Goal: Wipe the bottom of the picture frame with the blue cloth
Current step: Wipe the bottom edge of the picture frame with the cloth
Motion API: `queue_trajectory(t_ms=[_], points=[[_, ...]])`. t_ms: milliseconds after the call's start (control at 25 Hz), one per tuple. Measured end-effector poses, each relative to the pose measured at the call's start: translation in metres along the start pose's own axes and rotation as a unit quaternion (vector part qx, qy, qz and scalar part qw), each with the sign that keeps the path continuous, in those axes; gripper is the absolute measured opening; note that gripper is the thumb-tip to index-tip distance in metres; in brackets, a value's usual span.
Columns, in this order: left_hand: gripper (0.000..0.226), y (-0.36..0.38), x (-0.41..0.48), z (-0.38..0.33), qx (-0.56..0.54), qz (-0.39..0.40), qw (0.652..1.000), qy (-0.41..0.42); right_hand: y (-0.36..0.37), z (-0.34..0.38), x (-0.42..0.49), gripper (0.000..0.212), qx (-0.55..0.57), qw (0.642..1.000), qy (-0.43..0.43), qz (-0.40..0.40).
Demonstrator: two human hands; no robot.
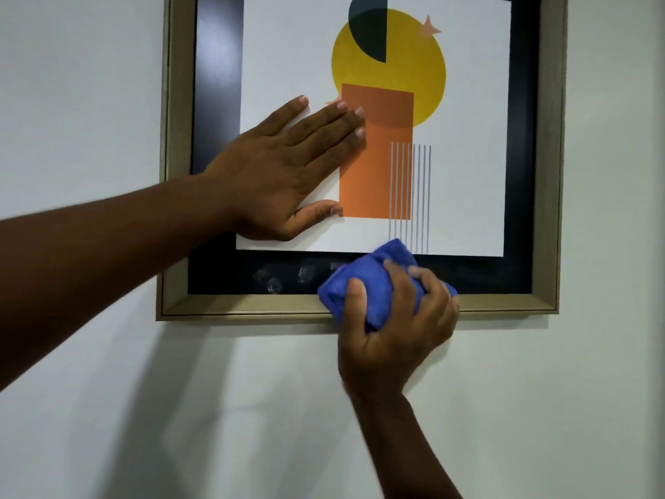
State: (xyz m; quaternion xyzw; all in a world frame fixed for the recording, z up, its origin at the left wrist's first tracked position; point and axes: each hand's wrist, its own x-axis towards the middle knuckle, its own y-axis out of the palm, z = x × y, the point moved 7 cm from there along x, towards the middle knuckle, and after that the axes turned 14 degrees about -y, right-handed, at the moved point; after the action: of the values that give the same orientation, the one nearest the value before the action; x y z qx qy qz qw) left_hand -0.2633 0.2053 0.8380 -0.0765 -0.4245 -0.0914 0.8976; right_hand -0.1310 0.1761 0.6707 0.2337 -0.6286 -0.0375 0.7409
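Two risks: my right grip [392, 311], bunched round the blue cloth [363, 282] on the picture frame [252, 306] bottom rail, may shove it askew; smudges [284, 277] left of it may remain. My left grip [284, 167] lies spread flat above.

Fluffy blue cloth [374, 279]; satiny gold picture frame [252, 307], smudged glossy glass [280, 275].

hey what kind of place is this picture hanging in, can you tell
Probably an indoor room, a home or office; which one cannot be told. A framed abstract print in a picture frame hangs on a plain painted white wall, lit by indoor light that throws soft shadows below the frame. No furniture shows.
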Motion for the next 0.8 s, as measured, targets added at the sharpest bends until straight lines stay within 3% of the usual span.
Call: queue_trajectory(t_ms=[80, 200, 240, 360, 400, 520, 600, 720, 800], points=[[0.080, 0.000, 0.000, -0.001, -0.003, -0.002, 1.000, 0.001, 0.011, 0.024, 0.000, 0.043, -0.007, 1.000, 0.016, 0.020], [0.080, 0.001, -0.001, 0.002, -0.008, -0.005, 1.000, 0.001, 0.003, 0.032, -0.016, 0.036, 0.012, 0.993, -0.107, 0.053], [0.080, 0.001, -0.001, 0.002, -0.006, -0.005, 1.000, -0.003, -0.001, 0.026, -0.017, 0.034, 0.011, 0.994, -0.103, 0.044], [0.081, 0.000, 0.000, 0.000, -0.012, -0.002, 1.000, -0.010, 0.012, 0.033, -0.006, 0.032, 0.004, 1.000, 0.018, 0.013], [0.081, -0.001, 0.000, 0.001, -0.013, 0.000, 1.000, -0.008, 0.018, 0.047, -0.006, 0.032, 0.006, 1.000, 0.017, 0.024], [0.081, -0.001, -0.004, 0.010, -0.008, 0.001, 1.000, -0.008, 0.011, 0.058, -0.025, 0.034, 0.032, 0.991, -0.109, 0.064], [0.082, -0.003, -0.005, 0.014, -0.002, 0.003, 1.000, -0.017, 0.004, 0.043, -0.022, 0.034, 0.028, 0.995, -0.085, 0.043], [0.084, -0.004, -0.004, 0.016, -0.005, 0.018, 1.000, -0.024, 0.021, 0.060, -0.009, 0.032, 0.013, 0.999, 0.024, 0.026], [0.084, -0.004, -0.005, 0.017, -0.005, 0.020, 0.999, -0.027, 0.026, 0.081, -0.018, 0.033, 0.020, 0.997, -0.036, 0.060]])
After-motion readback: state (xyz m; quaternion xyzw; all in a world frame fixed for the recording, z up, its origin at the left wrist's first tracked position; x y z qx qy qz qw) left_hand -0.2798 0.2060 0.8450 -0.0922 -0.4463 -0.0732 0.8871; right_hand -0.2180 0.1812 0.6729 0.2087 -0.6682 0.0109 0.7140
